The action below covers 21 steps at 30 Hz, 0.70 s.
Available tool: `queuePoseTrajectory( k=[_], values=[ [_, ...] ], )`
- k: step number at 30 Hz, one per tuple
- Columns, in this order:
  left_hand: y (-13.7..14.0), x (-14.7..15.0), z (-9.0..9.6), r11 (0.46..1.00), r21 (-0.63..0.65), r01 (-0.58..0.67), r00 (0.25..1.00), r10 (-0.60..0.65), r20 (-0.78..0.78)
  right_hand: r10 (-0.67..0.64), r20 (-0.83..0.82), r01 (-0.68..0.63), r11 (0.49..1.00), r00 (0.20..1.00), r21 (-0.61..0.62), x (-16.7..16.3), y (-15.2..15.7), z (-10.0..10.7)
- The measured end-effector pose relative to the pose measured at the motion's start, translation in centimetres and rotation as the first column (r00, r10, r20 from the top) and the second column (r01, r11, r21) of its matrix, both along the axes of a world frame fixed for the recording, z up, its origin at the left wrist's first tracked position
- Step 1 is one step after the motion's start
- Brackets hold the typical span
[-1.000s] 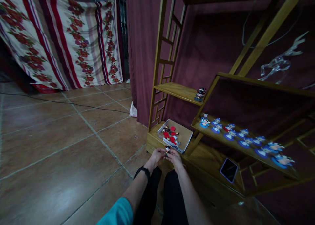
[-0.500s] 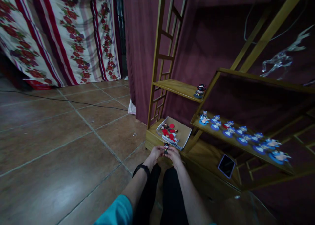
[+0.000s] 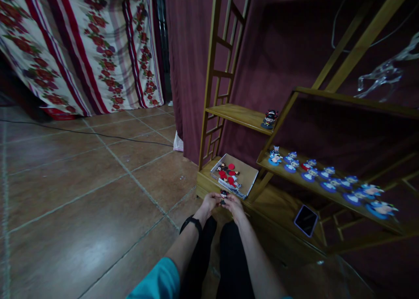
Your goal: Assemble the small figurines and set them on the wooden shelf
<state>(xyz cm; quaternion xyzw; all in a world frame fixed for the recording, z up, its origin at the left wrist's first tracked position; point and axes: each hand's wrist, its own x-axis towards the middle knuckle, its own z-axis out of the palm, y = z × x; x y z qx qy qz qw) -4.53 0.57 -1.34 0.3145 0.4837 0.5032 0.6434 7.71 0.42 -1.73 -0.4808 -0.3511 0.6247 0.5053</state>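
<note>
A small dark-haired figurine (image 3: 224, 195) on a dark base stands upright between my two hands, just in front of the wooden shelf unit. My left hand (image 3: 210, 203), with a black band on its wrist, pinches it from the left. From the other side my right hand (image 3: 235, 204) closes on it too. Right behind them lies an open shallow box (image 3: 246, 173) holding several red, black and white figurines. A similar dark-haired figurine (image 3: 269, 119) stands on the small upper shelf (image 3: 237, 115).
Several blue-based figurines (image 3: 310, 173) stand in two rows on the right shelf. Below them a phone or tablet (image 3: 306, 220) lies on the lower board. A clear horse-shaped ornament (image 3: 381, 76) is at the upper right. A black cable (image 3: 98, 135) crosses the tiled floor.
The view has shifted slightly, so the shelf and box appear a little farther right. Both hands still hold the figurine in nearly the same position.
</note>
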Motion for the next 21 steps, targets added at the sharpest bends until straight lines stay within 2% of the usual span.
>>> queuePoseTrajectory(
  k=[14,21],
  values=[
    [0.16,0.24,-0.41,1.000,0.002,-0.027,0.997,0.027,-0.076,-0.037,0.000,0.037,0.999,0.999,-0.035,0.07,0.10,-0.54],
    [0.39,0.32,-0.54,1.000,-0.014,-0.003,0.999,0.002,-0.042,-0.004,-0.043,0.003,1.000,0.999,-0.025,0.40,-0.05,0.08]
  ],
)
